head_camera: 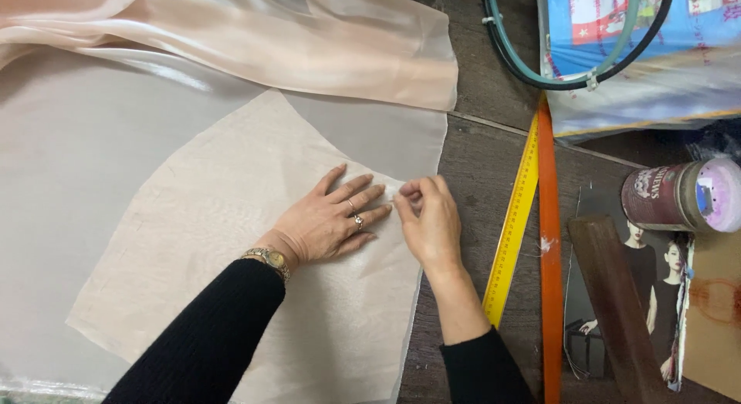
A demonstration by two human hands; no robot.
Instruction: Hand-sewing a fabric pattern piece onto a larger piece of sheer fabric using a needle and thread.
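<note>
Pinning sheer fabric at its edge

My left hand lies flat, fingers spread, steadying the beige fabric piece; right hand fingers pinch its edge.

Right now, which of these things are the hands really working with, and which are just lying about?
In use:
- left hand, pressed flat on the cut fabric piece
- right hand, pinching that piece's edge
- sheer fabric spread underneath

Lying about:
- yellow ruler
- orange ruler
- wooden stick
- round tin
- magazine page
- plastic bag
- green cable
</note>
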